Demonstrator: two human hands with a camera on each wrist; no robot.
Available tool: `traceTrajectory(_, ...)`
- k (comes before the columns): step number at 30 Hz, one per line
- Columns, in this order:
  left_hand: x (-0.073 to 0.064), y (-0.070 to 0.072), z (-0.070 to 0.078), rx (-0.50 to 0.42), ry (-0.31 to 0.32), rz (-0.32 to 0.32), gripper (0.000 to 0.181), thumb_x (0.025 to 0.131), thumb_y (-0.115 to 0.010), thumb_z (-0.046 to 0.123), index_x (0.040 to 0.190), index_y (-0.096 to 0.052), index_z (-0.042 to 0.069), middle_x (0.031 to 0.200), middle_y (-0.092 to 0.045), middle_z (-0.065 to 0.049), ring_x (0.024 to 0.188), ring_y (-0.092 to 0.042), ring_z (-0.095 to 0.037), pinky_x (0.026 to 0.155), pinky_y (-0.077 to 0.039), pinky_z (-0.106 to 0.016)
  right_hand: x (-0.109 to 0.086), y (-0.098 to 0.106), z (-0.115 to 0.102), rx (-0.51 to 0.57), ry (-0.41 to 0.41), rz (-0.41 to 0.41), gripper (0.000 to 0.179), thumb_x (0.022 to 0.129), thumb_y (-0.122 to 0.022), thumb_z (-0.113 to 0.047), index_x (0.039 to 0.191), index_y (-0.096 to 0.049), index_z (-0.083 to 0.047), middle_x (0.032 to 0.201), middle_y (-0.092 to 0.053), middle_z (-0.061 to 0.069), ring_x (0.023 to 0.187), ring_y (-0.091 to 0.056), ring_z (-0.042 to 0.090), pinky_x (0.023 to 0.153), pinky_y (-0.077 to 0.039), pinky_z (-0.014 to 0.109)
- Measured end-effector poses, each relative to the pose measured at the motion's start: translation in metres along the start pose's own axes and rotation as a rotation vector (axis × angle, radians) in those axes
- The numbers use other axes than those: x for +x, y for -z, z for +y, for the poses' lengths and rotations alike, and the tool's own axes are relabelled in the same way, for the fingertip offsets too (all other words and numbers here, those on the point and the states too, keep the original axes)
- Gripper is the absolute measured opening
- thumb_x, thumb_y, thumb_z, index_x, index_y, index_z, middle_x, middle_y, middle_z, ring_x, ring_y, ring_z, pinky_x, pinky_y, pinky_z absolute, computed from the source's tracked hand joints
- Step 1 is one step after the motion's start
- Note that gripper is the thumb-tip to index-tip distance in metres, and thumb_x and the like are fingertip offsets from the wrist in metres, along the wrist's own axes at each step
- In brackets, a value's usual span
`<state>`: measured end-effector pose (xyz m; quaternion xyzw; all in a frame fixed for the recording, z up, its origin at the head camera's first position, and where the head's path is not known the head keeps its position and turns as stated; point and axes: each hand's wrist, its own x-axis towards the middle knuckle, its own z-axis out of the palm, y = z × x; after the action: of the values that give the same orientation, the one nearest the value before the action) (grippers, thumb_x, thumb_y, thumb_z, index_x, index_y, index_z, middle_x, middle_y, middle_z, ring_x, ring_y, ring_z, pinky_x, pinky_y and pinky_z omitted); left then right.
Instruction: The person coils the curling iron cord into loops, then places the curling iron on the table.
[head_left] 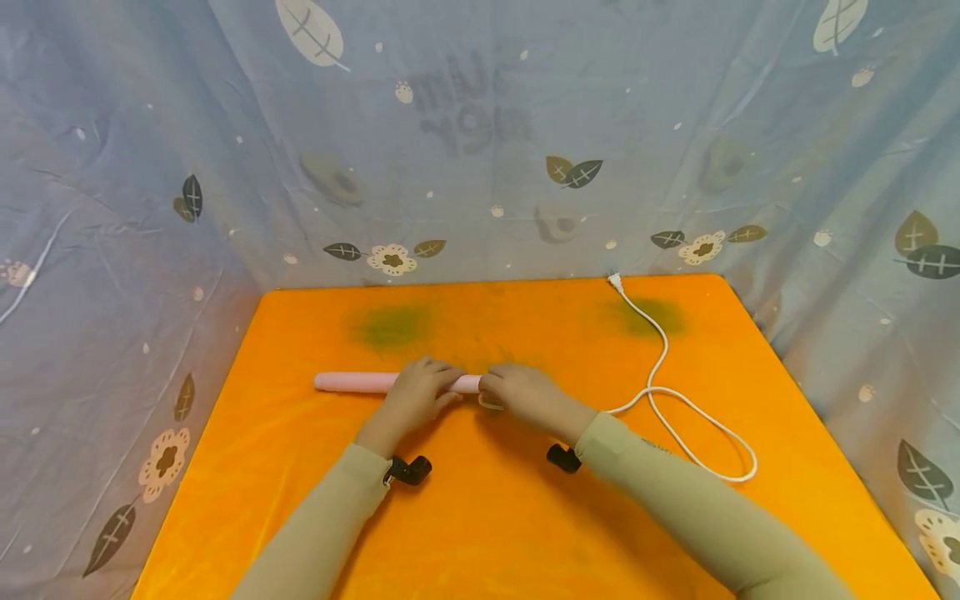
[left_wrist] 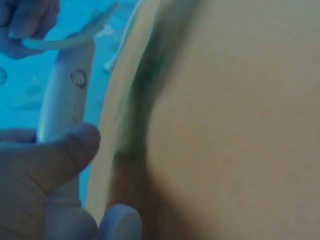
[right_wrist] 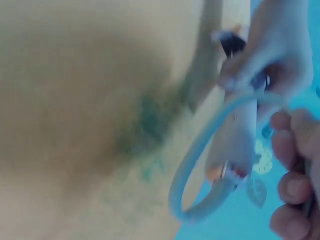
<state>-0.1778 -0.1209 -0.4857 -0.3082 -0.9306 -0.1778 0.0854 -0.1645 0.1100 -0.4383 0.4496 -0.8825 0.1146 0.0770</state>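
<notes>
A pink hair styling iron point(head_left: 356, 382) lies crosswise on the orange-covered table, its long end pointing left. My left hand point(head_left: 416, 396) grips its middle, fingers over the top and thumb along the near side. On the handle a round button point(left_wrist: 79, 78) shows beyond my left thumb in the left wrist view. My right hand point(head_left: 525, 398) is at the handle's right end, fingers curled around the white power cord point(right_wrist: 185, 175). Between that handle end and my right fingers the cord bends in a loop.
From my right hand the cord runs right, crosses itself in a wide loop and ends in a white plug point(head_left: 616, 282) at the table's back edge. A patterned curtain point(head_left: 495, 183) stands behind the table point(head_left: 465, 533) and along both sides. Black wrist mounts point(head_left: 411, 470) stick out by both sleeves.
</notes>
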Motion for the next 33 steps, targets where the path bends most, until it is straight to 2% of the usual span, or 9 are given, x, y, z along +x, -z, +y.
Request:
traceTrajectory(2, -0.004, 0.0, 0.003, -0.009, -0.045, 0.021, 0.035, 0.086, -0.074, 0.028, 0.119, -0.07, 0.014, 0.113, -0.067, -0.002, 0.102, -0.057, -0.025, 0.091, -0.044, -0.044, -0.001, 0.004, 0.006, 0.114, -0.06, 0.008, 0.008, 0.093, -0.067, -0.021, 0.098, -0.066, -0.015, 0.09, -0.062, -0.002, 0.077, -0.06, 0.014, 0.067, -0.051, 0.027)
traceTrajectory(5, -0.007, 0.002, 0.008, -0.027, -0.101, 0.067, 0.034, 0.086, -0.075, 0.025, 0.118, -0.07, 0.014, 0.112, -0.067, -0.003, 0.101, -0.057, -0.025, 0.091, -0.044, -0.044, -0.004, 0.01, 0.017, 0.385, -0.255, 0.0, 0.014, 0.093, -0.066, -0.025, 0.102, -0.064, -0.014, 0.095, -0.062, -0.003, 0.08, -0.061, 0.014, 0.07, -0.051, 0.029)
traceTrajectory(8, -0.007, 0.003, 0.012, -0.044, -0.135, 0.125, 0.036, 0.085, -0.076, 0.023, 0.118, -0.07, 0.012, 0.111, -0.067, -0.004, 0.101, -0.057, -0.025, 0.092, -0.044, -0.044, -0.007, 0.012, 0.028, 0.685, -0.453, 0.021, 0.023, 0.092, -0.066, -0.032, 0.102, -0.058, -0.013, 0.094, -0.063, 0.002, 0.073, -0.059, 0.017, 0.063, -0.049, 0.03)
traceTrajectory(10, -0.007, 0.004, 0.012, -0.053, -0.141, 0.165, 0.037, 0.084, -0.077, 0.022, 0.119, -0.07, 0.012, 0.111, -0.068, -0.004, 0.101, -0.057, -0.025, 0.092, -0.043, -0.043, -0.009, 0.011, 0.035, 0.816, -0.509, 0.043, 0.024, 0.092, -0.065, -0.035, 0.101, -0.057, -0.013, 0.093, -0.062, 0.01, 0.069, -0.054, 0.021, 0.06, -0.046, 0.03)
traceTrajectory(14, -0.006, 0.005, 0.011, -0.059, -0.142, 0.215, 0.039, 0.082, -0.079, 0.021, 0.118, -0.07, 0.013, 0.111, -0.068, -0.003, 0.102, -0.057, -0.023, 0.094, -0.043, -0.042, -0.015, 0.006, 0.046, 0.901, -0.524, 0.098, 0.022, 0.095, -0.062, -0.036, 0.1, -0.061, -0.015, 0.096, -0.061, 0.023, 0.072, -0.051, 0.032, 0.061, -0.042, 0.03)
traceTrajectory(18, -0.006, 0.003, 0.008, -0.068, -0.135, 0.236, 0.041, 0.081, -0.08, 0.021, 0.119, -0.069, 0.014, 0.111, -0.068, -0.002, 0.102, -0.056, -0.023, 0.095, -0.042, -0.041, -0.021, -0.005, 0.053, 0.974, -0.586, 0.168, 0.025, 0.096, -0.06, -0.035, 0.103, -0.062, -0.011, 0.099, -0.061, 0.025, 0.082, -0.053, 0.04, 0.066, -0.045, 0.03)
traceTrajectory(23, -0.003, 0.004, 0.008, -0.082, -0.115, 0.313, 0.04, 0.081, -0.08, 0.02, 0.119, -0.069, 0.012, 0.111, -0.067, -0.004, 0.102, -0.056, -0.025, 0.095, -0.041, -0.044, -0.025, -0.023, 0.05, 0.963, -0.65, 0.29, 0.03, 0.096, -0.061, -0.032, 0.104, -0.064, -0.003, 0.096, -0.067, 0.015, 0.087, -0.061, 0.035, 0.072, -0.051, 0.034)
traceTrajectory(29, 0.004, 0.005, 0.013, -0.085, -0.036, 0.426, 0.039, 0.082, -0.078, 0.021, 0.119, -0.069, 0.01, 0.11, -0.068, -0.007, 0.102, -0.057, -0.029, 0.096, -0.041, -0.046, -0.027, -0.045, 0.032, 0.579, -0.6, 0.355, 0.014, 0.098, -0.059, -0.021, 0.099, -0.067, -0.009, 0.082, -0.066, 0.003, 0.066, -0.055, 0.015, 0.061, -0.046, 0.032)
traceTrajectory(33, 0.008, 0.0, 0.014, -0.089, 0.01, 0.479, 0.04, 0.081, -0.08, 0.02, 0.118, -0.07, 0.01, 0.109, -0.068, -0.007, 0.101, -0.057, -0.029, 0.097, -0.04, -0.046, -0.026, -0.049, 0.018, 0.351, -0.567, 0.319, 0.009, 0.096, -0.062, -0.018, 0.098, -0.067, -0.01, 0.078, -0.065, 0.0, 0.06, -0.052, 0.011, 0.057, -0.044, 0.03)
